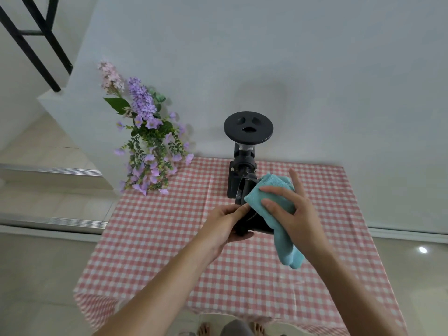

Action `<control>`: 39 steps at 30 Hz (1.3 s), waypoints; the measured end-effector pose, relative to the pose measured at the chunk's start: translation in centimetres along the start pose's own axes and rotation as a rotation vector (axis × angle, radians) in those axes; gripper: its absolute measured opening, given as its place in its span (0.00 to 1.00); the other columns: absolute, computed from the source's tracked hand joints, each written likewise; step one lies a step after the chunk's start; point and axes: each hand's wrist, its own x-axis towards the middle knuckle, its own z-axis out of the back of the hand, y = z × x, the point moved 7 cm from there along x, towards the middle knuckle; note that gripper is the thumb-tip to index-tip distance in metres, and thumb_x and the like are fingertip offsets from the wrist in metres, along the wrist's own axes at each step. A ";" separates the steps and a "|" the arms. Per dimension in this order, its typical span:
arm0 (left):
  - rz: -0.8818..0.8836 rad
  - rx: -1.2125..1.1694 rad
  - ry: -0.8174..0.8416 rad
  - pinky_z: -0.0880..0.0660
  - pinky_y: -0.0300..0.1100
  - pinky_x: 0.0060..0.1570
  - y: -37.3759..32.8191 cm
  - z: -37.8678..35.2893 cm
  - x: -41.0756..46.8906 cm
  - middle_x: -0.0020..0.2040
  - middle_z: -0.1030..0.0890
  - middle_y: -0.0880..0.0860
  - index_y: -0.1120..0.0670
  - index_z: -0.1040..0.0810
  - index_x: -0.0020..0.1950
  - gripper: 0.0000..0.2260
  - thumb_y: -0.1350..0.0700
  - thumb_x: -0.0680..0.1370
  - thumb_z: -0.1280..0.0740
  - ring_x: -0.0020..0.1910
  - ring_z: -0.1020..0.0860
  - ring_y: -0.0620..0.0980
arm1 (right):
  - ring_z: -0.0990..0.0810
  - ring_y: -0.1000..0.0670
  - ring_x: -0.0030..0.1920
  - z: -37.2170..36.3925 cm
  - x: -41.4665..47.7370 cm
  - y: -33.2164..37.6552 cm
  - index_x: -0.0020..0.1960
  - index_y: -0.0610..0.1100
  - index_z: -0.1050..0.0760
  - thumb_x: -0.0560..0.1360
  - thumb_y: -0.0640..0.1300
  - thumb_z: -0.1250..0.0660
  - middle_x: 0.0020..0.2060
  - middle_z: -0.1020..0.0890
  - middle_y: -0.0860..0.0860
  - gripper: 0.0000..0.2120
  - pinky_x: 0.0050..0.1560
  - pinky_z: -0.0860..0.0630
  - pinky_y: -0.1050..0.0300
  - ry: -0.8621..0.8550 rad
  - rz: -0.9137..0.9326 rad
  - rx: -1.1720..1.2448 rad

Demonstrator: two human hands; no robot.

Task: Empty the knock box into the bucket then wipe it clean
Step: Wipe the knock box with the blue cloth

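Near the centre of the frame, the left hand (226, 220) grips a black knock box (252, 220), its fingers (238, 209) wrapped around the box's left side, holding it tilted above the bench (155, 238) with its pink-checked cloth. The right hand (294, 212) presses a folded teal cloth (276, 207) against the box's right side, fingers spread over the fabric, one end of the cloth hanging down. Just behind the box stands a black grinder (244, 151) with a round lid. Purple flowers (148, 132) sit at the bench's upper left corner.
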 end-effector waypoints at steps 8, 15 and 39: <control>0.097 -0.116 0.046 0.15 0.43 0.39 -0.2 -0.4 0.0 0.43 0.13 0.59 0.63 0.15 0.51 0.10 0.58 0.83 0.33 0.41 0.13 0.53 | 0.45 0.64 0.78 -1.9 -2.7 -0.6 0.64 0.74 0.27 0.74 0.50 0.31 0.80 0.61 0.65 0.24 0.66 0.28 0.69 0.019 0.230 -0.139; -0.158 0.205 0.139 0.18 0.43 0.48 -1.8 0.8 -0.6 0.57 0.15 0.64 0.57 0.14 0.59 0.15 0.48 0.79 0.31 0.49 0.15 0.53 | 0.34 0.68 0.73 0.7 -0.2 0.8 0.62 0.64 0.20 0.80 0.53 0.38 0.79 0.37 0.59 0.14 0.66 0.31 0.71 0.117 -0.015 0.029; -0.376 0.053 -0.040 0.22 0.46 0.63 -3.6 0.4 -0.6 0.62 0.17 0.42 0.36 0.28 0.64 0.28 0.38 0.66 0.26 0.61 0.17 0.43 | 0.25 0.62 0.66 -3.2 -2.5 0.4 0.63 0.73 0.29 0.74 0.60 0.38 0.68 0.26 0.59 0.18 0.61 0.26 0.66 -0.051 -0.144 0.304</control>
